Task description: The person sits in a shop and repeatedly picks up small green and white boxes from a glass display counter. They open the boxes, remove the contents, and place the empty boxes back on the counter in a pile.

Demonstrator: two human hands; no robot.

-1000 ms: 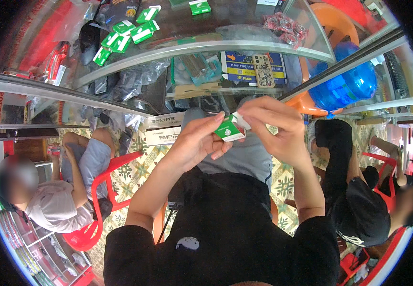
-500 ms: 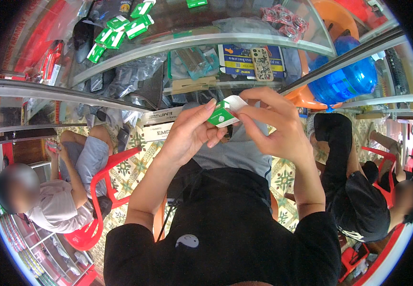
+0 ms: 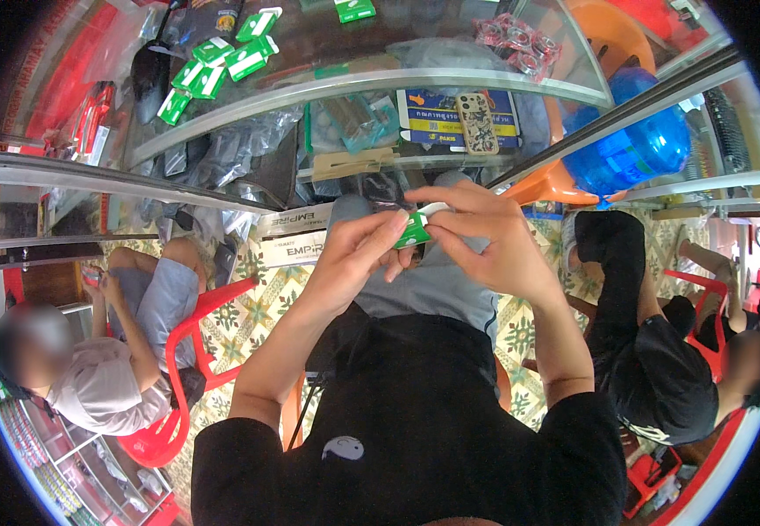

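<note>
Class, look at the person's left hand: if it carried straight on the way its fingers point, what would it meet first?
Probably the small green and white box its fingertips already touch, then the right hand behind it.

We see a small green and white box [image 3: 417,230] held up over the lap, pinched between the fingers of both hands. Its green face shows between the thumbs, its white end pokes out on top, and fingers cover the rest.
</note>
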